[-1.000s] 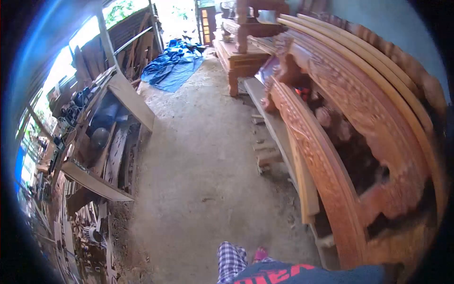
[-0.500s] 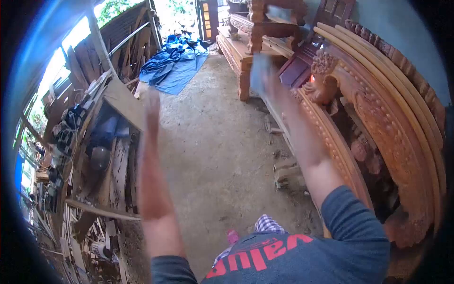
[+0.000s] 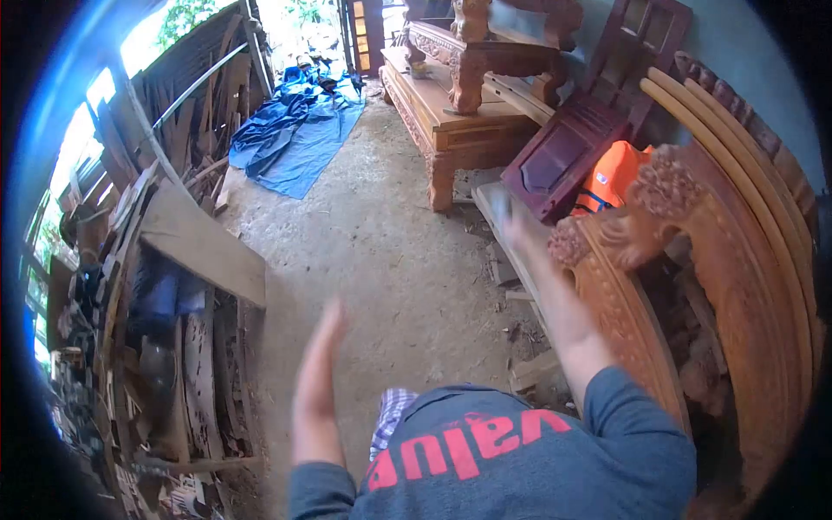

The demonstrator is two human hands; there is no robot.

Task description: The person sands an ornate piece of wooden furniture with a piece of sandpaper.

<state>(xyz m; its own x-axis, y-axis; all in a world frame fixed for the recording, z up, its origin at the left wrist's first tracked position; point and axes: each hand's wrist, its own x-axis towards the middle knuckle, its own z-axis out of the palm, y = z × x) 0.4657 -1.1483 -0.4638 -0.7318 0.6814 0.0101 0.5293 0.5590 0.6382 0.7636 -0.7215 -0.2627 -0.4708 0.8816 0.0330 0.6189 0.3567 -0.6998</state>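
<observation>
My left hand (image 3: 331, 322) is raised over the concrete floor, smeared by motion and seen edge-on; its fingers cannot be told apart, and nothing shows in it. Farther forward, my right hand (image 3: 523, 232) reaches out beside a carved wooden piece (image 3: 613, 286). A small grey-blue thing (image 3: 501, 204) shows at its fingertips, too blurred to name. The grey shirt (image 3: 520, 459) with red lettering fills the bottom of the view.
Scrap boards (image 3: 201, 373) are stacked along the left, with a flat panel (image 3: 204, 247) jutting out. A blue tarp (image 3: 299, 143) lies ahead. A wooden table (image 3: 468, 130), a dark red door panel (image 3: 559, 156) and an orange item (image 3: 611, 178) stand at right.
My left hand has come down and nearer, shifting right. My right hand is lower and slightly farther right, with the grey-blue thing. The view has shifted, showing more of the orange item.
</observation>
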